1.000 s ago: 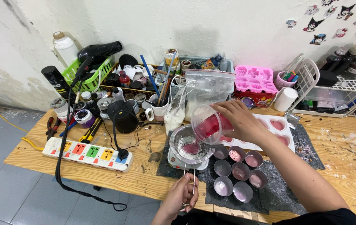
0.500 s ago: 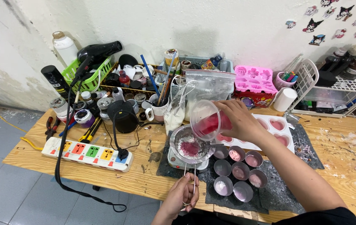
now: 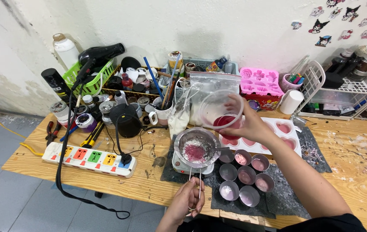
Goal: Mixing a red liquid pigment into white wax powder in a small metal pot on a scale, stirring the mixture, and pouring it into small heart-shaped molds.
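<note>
The right hand (image 3: 252, 124) grips a clear cup (image 3: 221, 112) of red liquid, tipped over the sieve (image 3: 195, 148) so it can drip in. The left hand (image 3: 188, 199) pinches the sieve's wire handle (image 3: 195, 180) near the tabletop's front edge to keep it steady. Small round molds (image 3: 243, 178) sit just beside.

White power strip (image 3: 89, 158) with coloured switches sits on the wooden table (image 3: 355, 167), left side. Black hair dryer (image 3: 99, 56) lies on the green basket (image 3: 89, 83). Pink silicone mould (image 3: 258, 80) stands by the wall, white wire rack (image 3: 349, 92) far right.
</note>
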